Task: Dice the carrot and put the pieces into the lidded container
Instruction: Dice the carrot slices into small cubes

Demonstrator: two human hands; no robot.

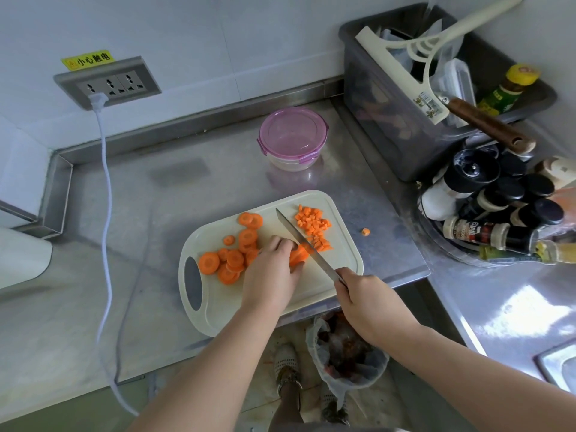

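Orange carrot (298, 255) under knife (307, 244)

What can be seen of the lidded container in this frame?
The lidded container is a small round tub with a clear, pale body and a translucent pink-purple lid that has darker clip tabs around the rim. It looks like plastic. The lid is on and it seems empty. It stands upright on the steel counter, behind the cutting board and left of the grey bin, touching neither. No hand is on it.
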